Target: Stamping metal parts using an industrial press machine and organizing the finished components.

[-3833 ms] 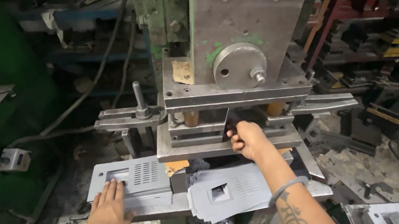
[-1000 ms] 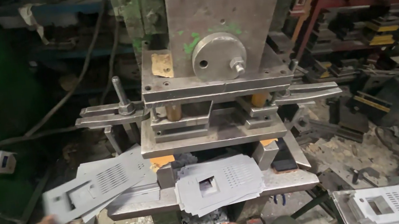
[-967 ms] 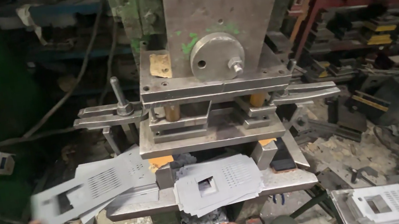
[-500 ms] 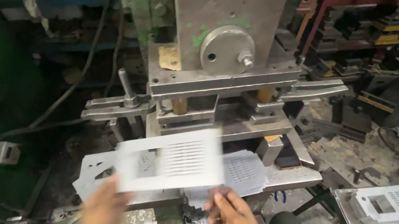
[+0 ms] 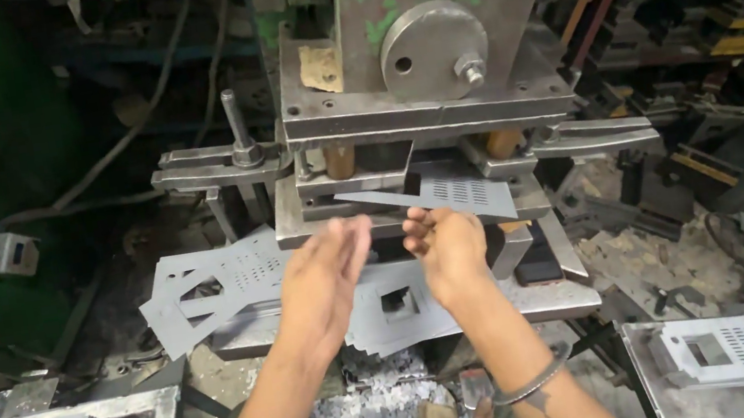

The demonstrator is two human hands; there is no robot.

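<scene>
Perforated grey sheet lies tilted in the press die gap, right hand pinching its near edge, left hand open, flat, just beside it.

No packages, labels, signs or screens visible

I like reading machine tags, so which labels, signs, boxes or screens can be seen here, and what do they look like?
Tan tag: on the press's upper plate, left of the round disc; ragged, roughly square, card-like.
Grey box: far left on the floor; small, rectangular, dark window on its face.
No screens or packages show.
</scene>
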